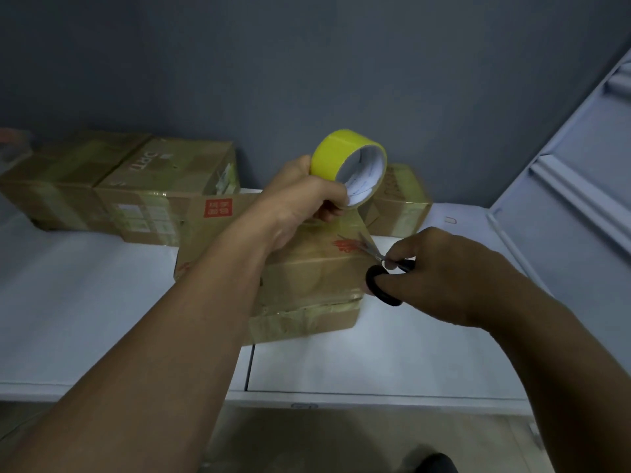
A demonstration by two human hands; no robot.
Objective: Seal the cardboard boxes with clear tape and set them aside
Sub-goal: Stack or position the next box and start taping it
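Three taped brown cardboard boxes point(119, 186) sit at the rear left of the white table point(85, 302), well apart from the work. The left hand point(297, 199) grips the yellow-tinted roll of clear tape point(348, 165) above the brown cardboard box with red print point(307, 274) at centre. The right hand point(440, 274), fingers through the loops, holds the black-handled scissors point(382, 271) at the box's right edge. Best practice: keep the strip taut, snip close to the box. A fifth box point(399, 203) behind crowds the roll.
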